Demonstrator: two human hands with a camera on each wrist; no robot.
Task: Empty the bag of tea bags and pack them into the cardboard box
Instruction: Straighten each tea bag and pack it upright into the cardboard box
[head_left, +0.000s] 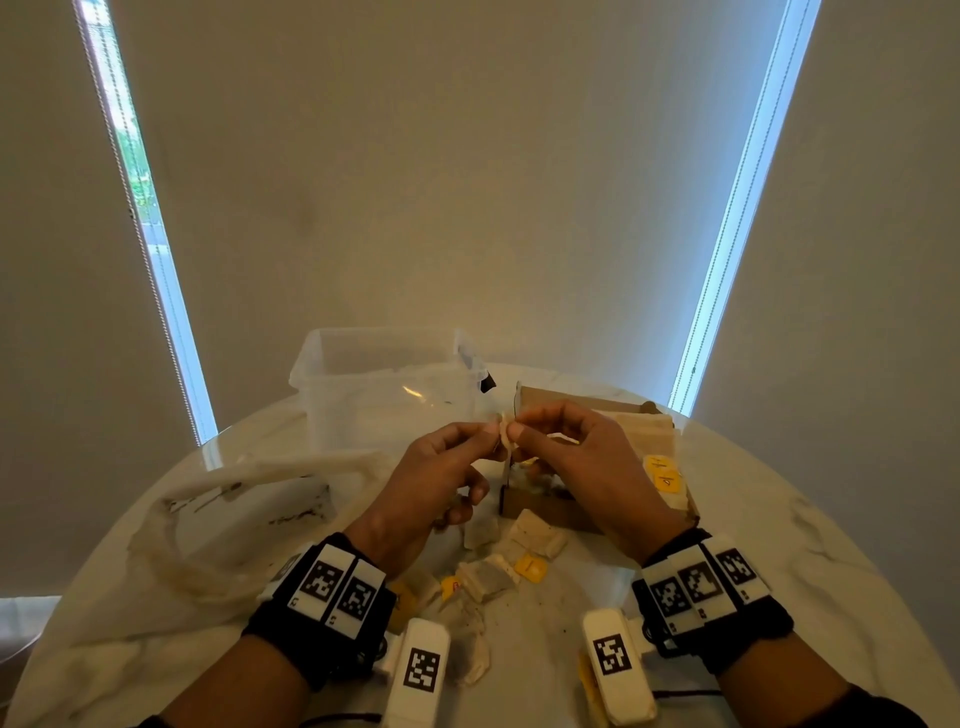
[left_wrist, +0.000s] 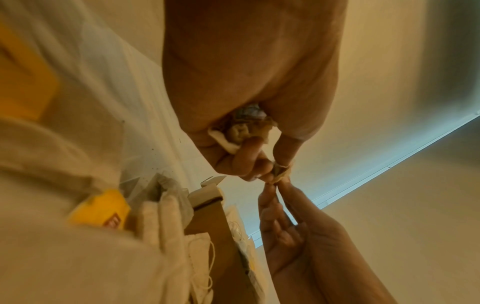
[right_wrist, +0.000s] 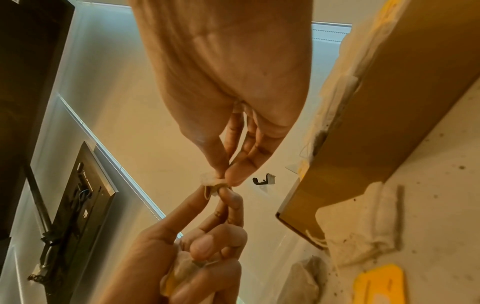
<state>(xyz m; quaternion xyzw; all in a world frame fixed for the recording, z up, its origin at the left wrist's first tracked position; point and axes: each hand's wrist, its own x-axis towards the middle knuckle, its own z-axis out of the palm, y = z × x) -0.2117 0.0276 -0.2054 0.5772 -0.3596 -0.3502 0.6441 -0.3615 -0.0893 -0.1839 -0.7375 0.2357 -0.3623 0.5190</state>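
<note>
Two hands meet at the centre of the head view, above the cardboard box (head_left: 566, 506). The left hand (head_left: 441, 467) and the right hand (head_left: 576, 452) each pinch the same small tea bag (head_left: 505, 435) between thumb and forefinger, so each grip is clamped on it from its own side. The left hand's lower fingers also curl round a second crumpled tea bag (right_wrist: 182, 269), as the right wrist view shows.

We judge the step to be straightening this bag before it goes into the box. To do it well, we should pull gently apart along its width, not twist, since the paper looks thin and loose specks already lie on the surface (head_left: 779, 545). Then we should let one hand go and lower the bag edge-first beside those already standing in the box.

The pinched bag is bunched; in the head view its long axis runs roughly up and down the frame, with what may be a string or fold trailing toward the box, though we cannot tell which. More loose tea bags (head_left: 530, 540) lie at lower centre, just in front of the box. The emptied bag (head_left: 218, 499) lies flat at centre left, and a clear plastic tub (head_left: 384, 384) stands behind.
</note>
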